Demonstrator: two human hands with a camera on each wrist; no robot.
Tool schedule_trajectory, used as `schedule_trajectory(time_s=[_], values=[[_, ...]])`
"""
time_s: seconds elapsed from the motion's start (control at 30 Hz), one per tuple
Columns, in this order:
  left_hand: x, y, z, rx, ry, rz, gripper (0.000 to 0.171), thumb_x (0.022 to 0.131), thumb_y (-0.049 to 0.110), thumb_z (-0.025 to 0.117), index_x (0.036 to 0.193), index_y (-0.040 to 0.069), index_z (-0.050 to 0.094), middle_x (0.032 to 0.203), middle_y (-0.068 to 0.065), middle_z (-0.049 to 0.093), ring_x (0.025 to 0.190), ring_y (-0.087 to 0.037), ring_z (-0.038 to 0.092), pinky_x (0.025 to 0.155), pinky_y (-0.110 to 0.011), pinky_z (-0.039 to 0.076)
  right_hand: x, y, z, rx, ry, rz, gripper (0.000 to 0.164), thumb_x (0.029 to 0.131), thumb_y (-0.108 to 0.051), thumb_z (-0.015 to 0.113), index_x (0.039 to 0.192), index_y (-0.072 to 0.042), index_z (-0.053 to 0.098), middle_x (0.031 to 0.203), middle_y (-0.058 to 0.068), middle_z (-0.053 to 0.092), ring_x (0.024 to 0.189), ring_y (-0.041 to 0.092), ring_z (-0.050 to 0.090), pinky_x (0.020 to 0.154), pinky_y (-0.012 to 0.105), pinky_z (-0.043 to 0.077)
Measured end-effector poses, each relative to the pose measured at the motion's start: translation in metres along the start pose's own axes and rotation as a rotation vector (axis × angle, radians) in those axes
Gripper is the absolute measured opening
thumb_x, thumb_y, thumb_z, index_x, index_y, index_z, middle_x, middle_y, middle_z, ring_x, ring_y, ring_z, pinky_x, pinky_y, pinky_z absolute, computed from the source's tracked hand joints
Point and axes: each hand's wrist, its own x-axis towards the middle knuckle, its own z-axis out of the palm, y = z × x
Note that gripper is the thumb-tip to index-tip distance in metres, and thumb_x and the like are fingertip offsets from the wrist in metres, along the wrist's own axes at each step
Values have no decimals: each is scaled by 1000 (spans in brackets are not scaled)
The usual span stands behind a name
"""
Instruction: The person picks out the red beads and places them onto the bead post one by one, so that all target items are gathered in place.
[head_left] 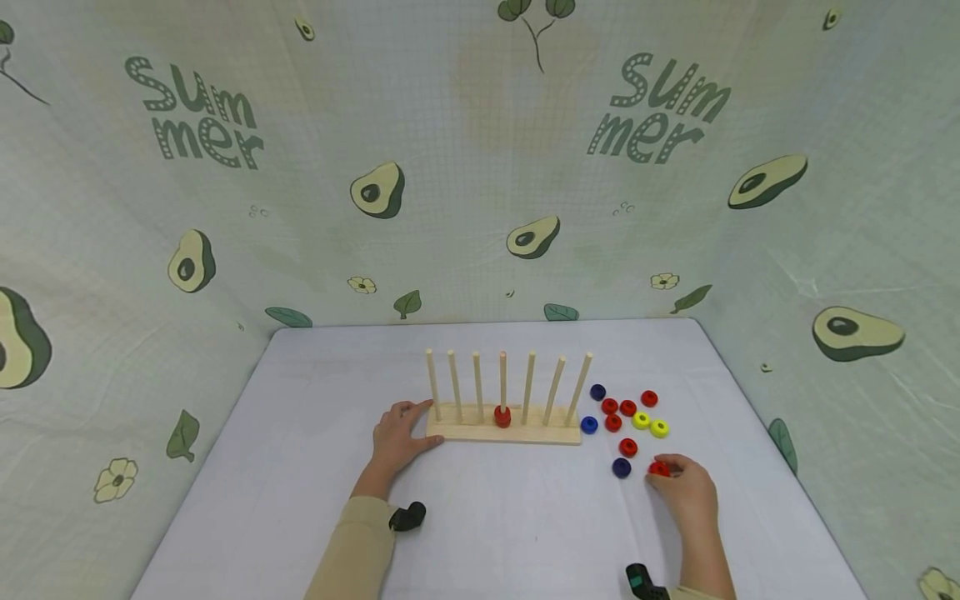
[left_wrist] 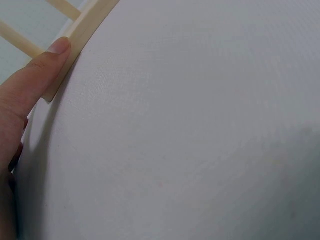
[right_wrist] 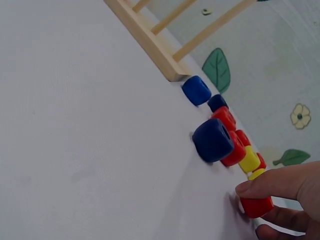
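bead (head_left: 659, 469) of red colour: light, hard, best taken by its round side

this bead is to the right of the peg board (head_left: 465, 432) and nearer to the person than it. the right hand (head_left: 691, 493) pinches it between thumb and fingers; whether it touches the table (head_left: 525, 517), i cannot tell with certainty. i suppose it is wood or hard plastic, so it should weigh little, should not give under pressure and is hardly fragile. its surface looks smooth, therefore it may slip or roll if the hold is loose. the round side is, in my opinion, the good place for gripping, because there the hole is left free.

the left hand (head_left: 397, 437) holds the left end of the peg board, with the thumb at the front edge and a finger near the back corner. the board looks like pale wood, stiff, and could slide when it is pushed. its end is suitable for steadying; the thin pegs (head_left: 528, 383) are probably the weaker part.

just beside the right end of the peg board lies a blue bead (head_left: 589, 425), and farther to the right, two yellow beads (head_left: 641, 420), which should handle alike.
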Motion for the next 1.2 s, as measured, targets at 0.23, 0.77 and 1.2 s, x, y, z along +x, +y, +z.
schedule_trajectory(time_s=[0.23, 0.77, 1.2], values=[[-1, -2, 1, -13, 24, 19, 75, 76, 50, 79, 141, 23, 52, 131, -14, 45, 112, -35, 45, 84, -50, 35, -3, -7, -3, -3, -68, -49, 39, 84, -9, 72, 120, 3, 63, 113, 26, 55, 101, 41, 48, 83, 53, 44], [-4, -2, 1, -6, 80, 65, 74, 78, 59, 74, 138, 21, 54, 126, -17, 47, 108, -37, 47, 82, -52, 35, -14, -31, -11, -18, -195, -118, 38, 86, -10, 71, 122, 2, 63, 118, 27, 54, 99, 38, 53, 76, 43, 52], [-2, 2, -2, -3, 10, -1, 73, 77, 49, 79, 141, 23, 53, 132, -15, 46, 114, -36, 45, 86, -51, 35, -22, -52, -7, -6, -214, -208, 42, 83, -19, 79, 117, 1, 66, 103, 17, 61, 89, 29, 54, 67, 33, 51]])
